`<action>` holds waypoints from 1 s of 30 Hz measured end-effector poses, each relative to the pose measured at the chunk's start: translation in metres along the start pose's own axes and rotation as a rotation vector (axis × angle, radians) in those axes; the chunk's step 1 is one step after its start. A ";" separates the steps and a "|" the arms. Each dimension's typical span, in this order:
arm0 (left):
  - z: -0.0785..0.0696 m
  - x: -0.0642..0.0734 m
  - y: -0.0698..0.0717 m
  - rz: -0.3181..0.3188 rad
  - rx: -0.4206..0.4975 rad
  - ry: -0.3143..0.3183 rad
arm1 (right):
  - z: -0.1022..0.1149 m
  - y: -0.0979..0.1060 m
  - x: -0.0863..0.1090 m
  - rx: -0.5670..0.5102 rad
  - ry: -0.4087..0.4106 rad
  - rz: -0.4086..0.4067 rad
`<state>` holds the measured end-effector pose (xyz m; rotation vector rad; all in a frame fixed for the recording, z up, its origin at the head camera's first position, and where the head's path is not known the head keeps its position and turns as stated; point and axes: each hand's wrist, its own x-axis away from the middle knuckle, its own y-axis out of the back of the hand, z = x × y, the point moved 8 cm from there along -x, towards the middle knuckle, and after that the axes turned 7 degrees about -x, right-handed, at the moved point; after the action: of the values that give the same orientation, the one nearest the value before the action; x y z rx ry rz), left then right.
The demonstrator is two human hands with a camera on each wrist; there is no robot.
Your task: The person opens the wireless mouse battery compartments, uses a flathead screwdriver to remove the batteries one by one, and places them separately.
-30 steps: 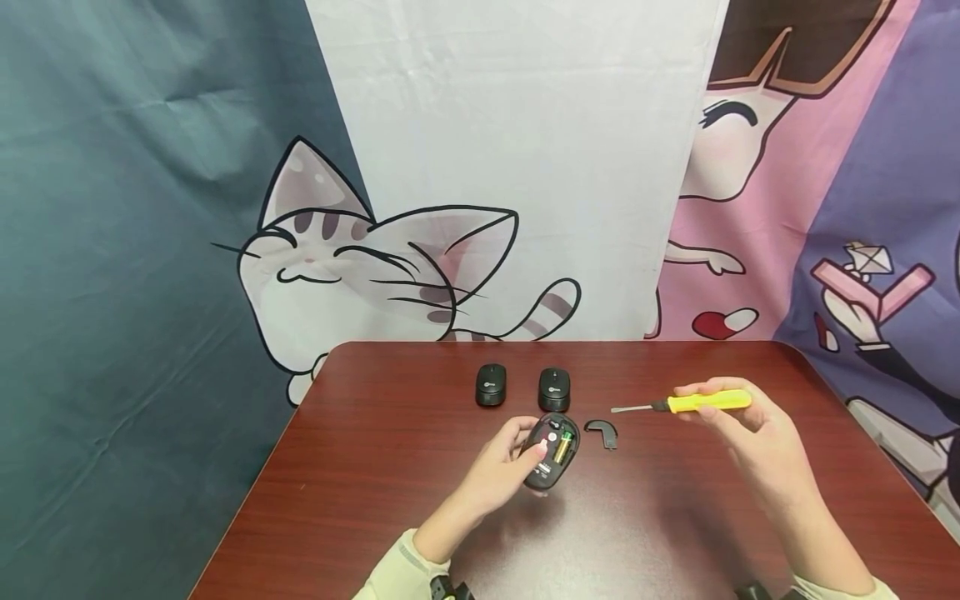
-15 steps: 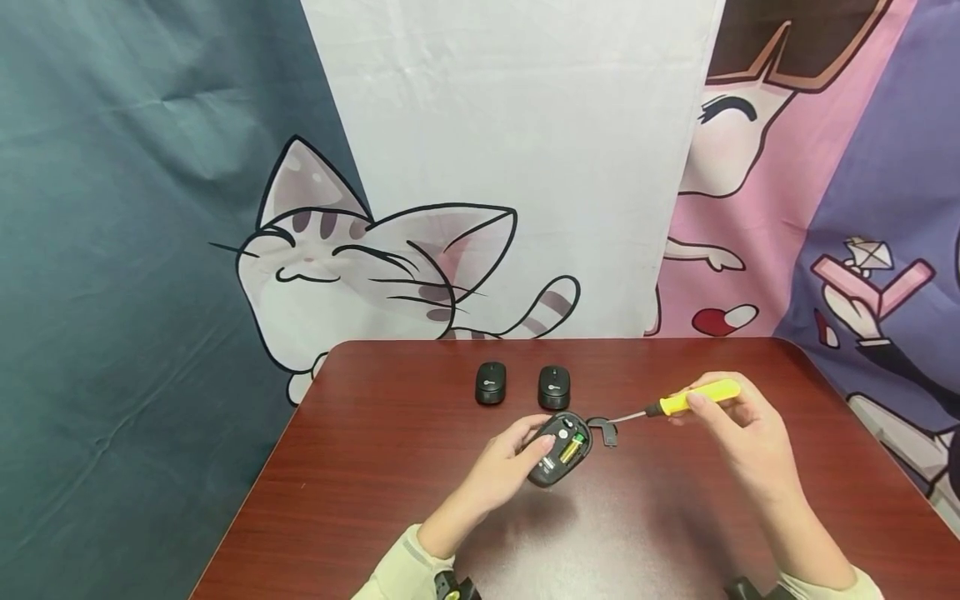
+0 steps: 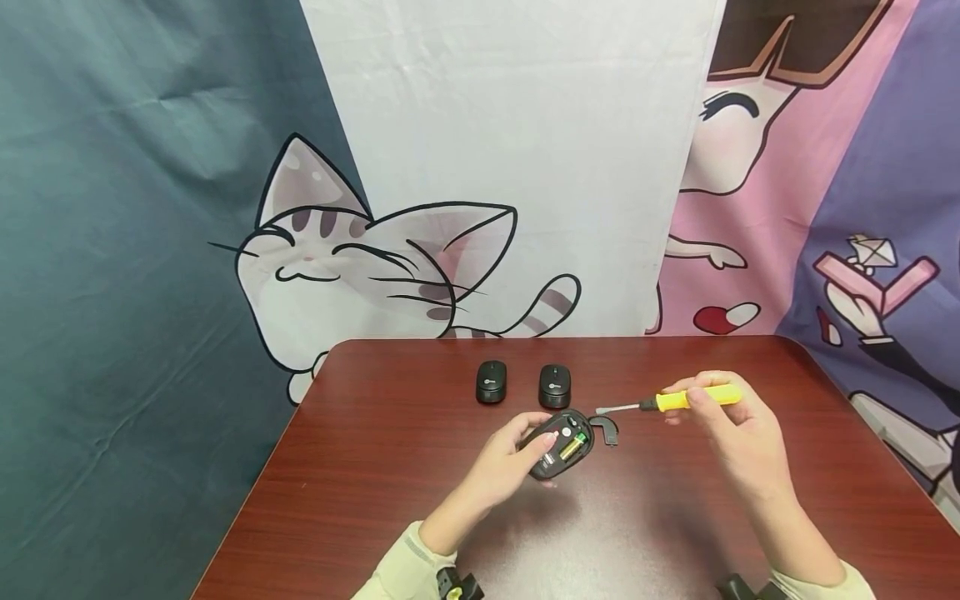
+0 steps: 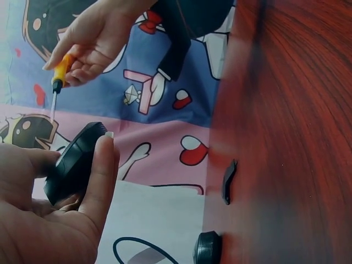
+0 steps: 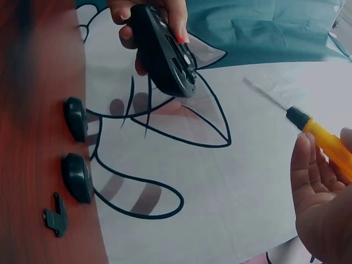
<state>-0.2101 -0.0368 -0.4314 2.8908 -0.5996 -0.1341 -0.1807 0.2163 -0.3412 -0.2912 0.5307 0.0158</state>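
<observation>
My left hand (image 3: 504, 460) grips a black computer mouse (image 3: 557, 454), underside up, with the thumb across its base. Its battery bay is uncovered and a green-and-gold battery (image 3: 573, 446) lies inside. My right hand (image 3: 738, 433) holds a flat-blade screwdriver (image 3: 690, 400) by its yellow handle, the shaft pointing left toward the mouse. In the right wrist view the blade tip stands apart from the mouse (image 5: 159, 52). A hook-shaped black battery cover (image 3: 607, 431) lies on the table just right of the mouse.
Two more black mice, a left one (image 3: 491, 382) and a right one (image 3: 555, 386), sit near the back of the reddish-brown table (image 3: 360, 467). Behind the table hangs a cartoon-printed cloth (image 3: 540, 167).
My right hand has moved the screwdriver left, bringing its tip close to the mouse. My left hand has shifted the mouse slightly right and tilted it.
</observation>
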 end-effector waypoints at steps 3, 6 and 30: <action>-0.001 -0.001 0.001 -0.002 0.005 -0.005 | 0.001 0.001 0.002 0.038 -0.014 -0.018; -0.002 -0.001 0.002 -0.003 0.007 -0.002 | 0.002 0.001 0.004 0.047 -0.016 -0.021; 0.005 -0.007 0.006 -0.046 0.028 0.041 | 0.002 -0.018 0.018 0.525 0.173 -0.008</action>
<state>-0.2191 -0.0401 -0.4347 2.9276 -0.5322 -0.0734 -0.1626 0.1987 -0.3436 0.2202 0.6838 -0.1559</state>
